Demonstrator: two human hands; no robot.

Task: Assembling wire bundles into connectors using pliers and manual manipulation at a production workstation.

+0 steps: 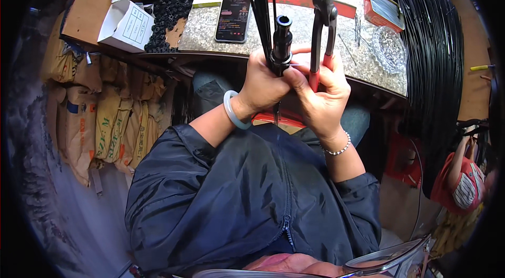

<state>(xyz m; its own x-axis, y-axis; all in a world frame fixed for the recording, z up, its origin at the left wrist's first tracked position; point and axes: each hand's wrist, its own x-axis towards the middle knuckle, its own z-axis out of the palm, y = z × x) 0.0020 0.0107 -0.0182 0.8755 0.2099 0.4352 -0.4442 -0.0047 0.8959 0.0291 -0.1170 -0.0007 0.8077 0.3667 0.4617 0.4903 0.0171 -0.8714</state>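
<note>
Just past the table's front edge, my left hand (pixel 262 84) is closed around an upright black stepped tube (pixel 282 41) with an open round top. Several thin black rods (pixel 261 22) stand beside the tube in the same grip. My right hand (pixel 322 100) holds end-cutting pliers (pixel 317 38) with red grips, jaws pointing up and away. Its thumb and fingertips meet near the tube's lower collar, where a thin, shiny, wire-like piece shows. What exactly those fingertips pinch is too small to make out.
A phone (pixel 234 15) lies on the speckled tabletop (pixel 202 28), left of my hands. Small black parts (pixel 168 17) heap behind. Rightward are a red box (pixel 383 10), a clear dish (pixel 389 49) and long black rods (pixel 434 41). A white carton (pixel 126 25) stands left, above sacks (pixel 81 120).
</note>
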